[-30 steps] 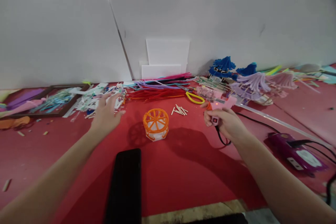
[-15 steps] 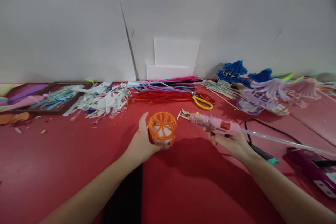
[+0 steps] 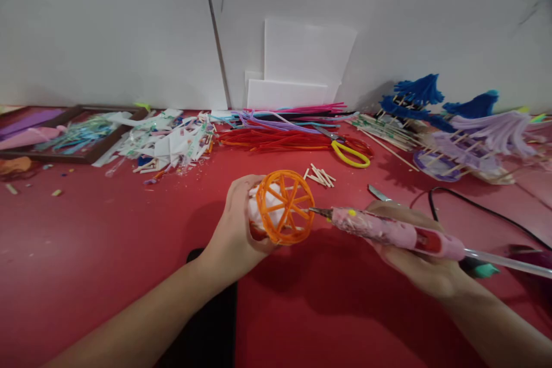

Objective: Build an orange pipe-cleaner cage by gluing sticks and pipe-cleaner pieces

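Observation:
My left hand (image 3: 241, 221) is wrapped round a small craft piece with an orange spoked wheel (image 3: 285, 207) on top and white material inside. The wheel is tilted toward the right. In my right hand (image 3: 414, 253) is a pink glue gun (image 3: 388, 230) with a clear glue stick (image 3: 509, 261) running out of its back end. Its metal nozzle points left, at the wheel's right rim; whether it touches I cannot tell. Several short wooden sticks (image 3: 321, 175) lie on the table just beyond the nozzle.
Yellow-handled scissors (image 3: 350, 155) lie by red and purple pipe cleaners (image 3: 276, 139) at the back. Blue and lilac craft models (image 3: 468, 144) stand at the right, near a black cord (image 3: 478, 204). Scraps (image 3: 172, 141) and a brown frame (image 3: 92, 152) are at the left.
The glue gun has come up to the wheel's rim. My left hand has turned the craft piece, so the wheel now leans right. The view has tipped down and moved closer.

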### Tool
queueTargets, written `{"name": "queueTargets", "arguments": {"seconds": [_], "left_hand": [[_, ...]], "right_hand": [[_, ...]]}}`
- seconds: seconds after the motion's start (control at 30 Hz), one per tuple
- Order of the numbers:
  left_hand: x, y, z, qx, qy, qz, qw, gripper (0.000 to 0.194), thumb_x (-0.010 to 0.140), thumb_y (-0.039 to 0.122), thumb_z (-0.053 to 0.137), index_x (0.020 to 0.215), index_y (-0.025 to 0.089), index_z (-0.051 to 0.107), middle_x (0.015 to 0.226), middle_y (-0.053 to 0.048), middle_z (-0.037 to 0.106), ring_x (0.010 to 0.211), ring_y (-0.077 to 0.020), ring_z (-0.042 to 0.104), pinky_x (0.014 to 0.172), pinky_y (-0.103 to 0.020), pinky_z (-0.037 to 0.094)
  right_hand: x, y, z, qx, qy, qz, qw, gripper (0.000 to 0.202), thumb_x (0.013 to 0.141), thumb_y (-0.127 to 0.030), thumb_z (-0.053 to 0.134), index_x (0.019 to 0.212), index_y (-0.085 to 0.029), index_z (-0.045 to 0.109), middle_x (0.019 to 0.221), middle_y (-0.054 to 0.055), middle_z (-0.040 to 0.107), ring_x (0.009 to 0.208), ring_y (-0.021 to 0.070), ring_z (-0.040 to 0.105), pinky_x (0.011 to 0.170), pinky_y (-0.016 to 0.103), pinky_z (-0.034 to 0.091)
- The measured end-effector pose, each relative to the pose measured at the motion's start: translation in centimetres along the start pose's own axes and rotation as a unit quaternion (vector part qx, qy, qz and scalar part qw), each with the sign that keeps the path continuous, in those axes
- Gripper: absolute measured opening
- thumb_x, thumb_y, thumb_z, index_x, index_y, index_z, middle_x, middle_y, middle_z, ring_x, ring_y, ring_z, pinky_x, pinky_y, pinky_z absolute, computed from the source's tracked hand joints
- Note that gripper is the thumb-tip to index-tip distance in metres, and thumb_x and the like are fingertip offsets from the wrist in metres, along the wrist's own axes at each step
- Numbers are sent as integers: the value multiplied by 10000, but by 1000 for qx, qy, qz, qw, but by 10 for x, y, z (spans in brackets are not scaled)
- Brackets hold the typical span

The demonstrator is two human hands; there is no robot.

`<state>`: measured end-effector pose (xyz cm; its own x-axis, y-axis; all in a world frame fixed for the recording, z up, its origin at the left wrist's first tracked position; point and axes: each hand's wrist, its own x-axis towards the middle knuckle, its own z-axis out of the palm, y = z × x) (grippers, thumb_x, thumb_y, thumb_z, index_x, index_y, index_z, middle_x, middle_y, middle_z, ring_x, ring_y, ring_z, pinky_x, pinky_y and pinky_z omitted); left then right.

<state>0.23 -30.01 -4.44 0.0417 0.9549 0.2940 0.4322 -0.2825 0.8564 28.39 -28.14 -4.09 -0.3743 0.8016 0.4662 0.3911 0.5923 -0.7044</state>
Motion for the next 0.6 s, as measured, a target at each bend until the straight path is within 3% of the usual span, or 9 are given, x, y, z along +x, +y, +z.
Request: {"name": "queueTargets", "arguments": {"seconds": [0.1, 0.27, 0.47, 0.6], "left_hand": [[-1, -1, 0, -40, -15, 3, 999, 791, 602, 306, 871, 1253, 231, 428, 1281, -130, 542, 1182, -309, 580, 1044, -446, 462], [-1, -1, 0, -76, -17, 3, 997, 776, 645, 275, 843, 1296, 243, 424, 1340, -122, 536, 1256, -308, 547, 1089, -439, 438], [-5, -3, 0, -84, -14, -24, 996, 870, 624, 297, 888, 1345, 256, 402, 1378, -132, 502, 1256, -308, 545, 1082, -434, 454], [-7, -7, -1, -67, -21, 27, 997, 836, 652, 293, 874, 1351, 279, 417, 1379, -120, 487, 1270, -307, 528, 1115, -455, 422]], "right_hand": [[6, -4, -5, -22, -50, -84, 995, 194, 722, -126, 587, 835, -274, 641, 686, -2, 665, 514, 146, 596, 454, 261, 485], [-2, 3, -11, -63, -33, -104, 992, 353, 721, -129, 574, 1023, -281, 675, 881, 65, 742, 688, 225, 718, 525, 316, 564], [-2, -3, -10, -35, -27, -89, 995, 385, 699, -119, 578, 1009, -322, 682, 800, 31, 738, 547, 187, 676, 432, 284, 504], [1, -6, -12, -60, -36, -114, 991, 335, 715, -96, 541, 983, -268, 646, 767, 44, 716, 546, 148, 667, 449, 231, 493]]}}
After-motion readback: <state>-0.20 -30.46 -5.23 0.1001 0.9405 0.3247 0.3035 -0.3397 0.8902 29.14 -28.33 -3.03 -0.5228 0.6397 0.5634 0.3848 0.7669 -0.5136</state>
